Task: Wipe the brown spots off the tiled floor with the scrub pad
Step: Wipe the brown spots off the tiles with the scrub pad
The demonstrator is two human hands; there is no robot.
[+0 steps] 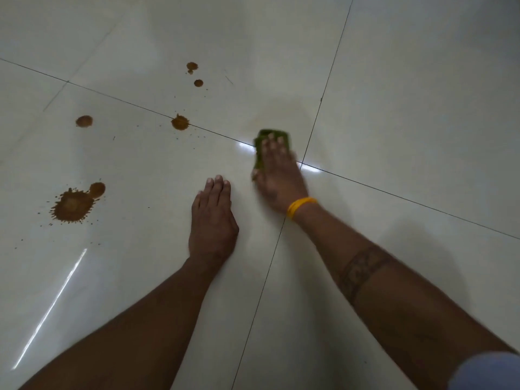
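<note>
Right hand (277,175) flat on green scrub pad (263,149), palm and spread fingers pressing it to the tiled floor (408,108), just beside where two grout lines (301,163) cross. Not a pinch grip, more a press-down hold, thumb at the pad's near left edge. Hand blurred, so likely mid-stroke. Yellow band (299,206) on that wrist. Left hand (212,218) lies palm down on the tile, released, holding nothing, seems to be bracing.

Faint yellowish smear (281,114) on the tile beyond the pad. Brown spots well apart to the left: large splat (73,205), round spot (84,121), one on the grout line (180,123), two small ones farther off (194,73).

Handling guess: pad thin, light, soft and bendy, rough face grips tile; glossy tile looks slippery, wet residue may smear. Best held flat under palm, pressure over the middle, fingertips near the far edge so it doesn't fold. Most spots untouched, task looks early.
</note>
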